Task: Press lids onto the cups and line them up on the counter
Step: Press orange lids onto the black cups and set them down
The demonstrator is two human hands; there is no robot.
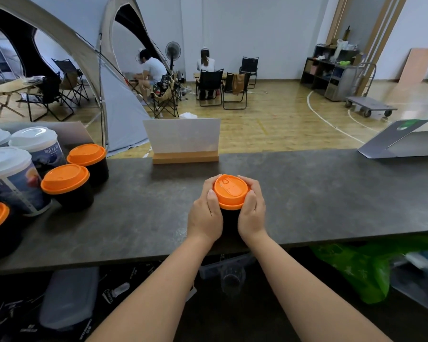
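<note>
- Far left of the dark stone-look counter (139, 213): tall white-lidded printed cups (38, 146) and short black cups with orange lids (68, 186), clustered close.
- Centre: left hand (204, 214) and right hand (251, 211) curl round a black cup (229, 222), thumbs on the rim of its round orange plastic lid (229, 191), near the front edge.
- Behind: a frosted sign in a wooden base (183, 141).
- Right: wooden gym floor (282, 119), grey flatbed trolley (370, 106).

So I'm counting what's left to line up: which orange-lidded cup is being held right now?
The black cup at the counter's centre, its orange lid clasped by left hand and right hand. The others stand untouched at far left.
</note>
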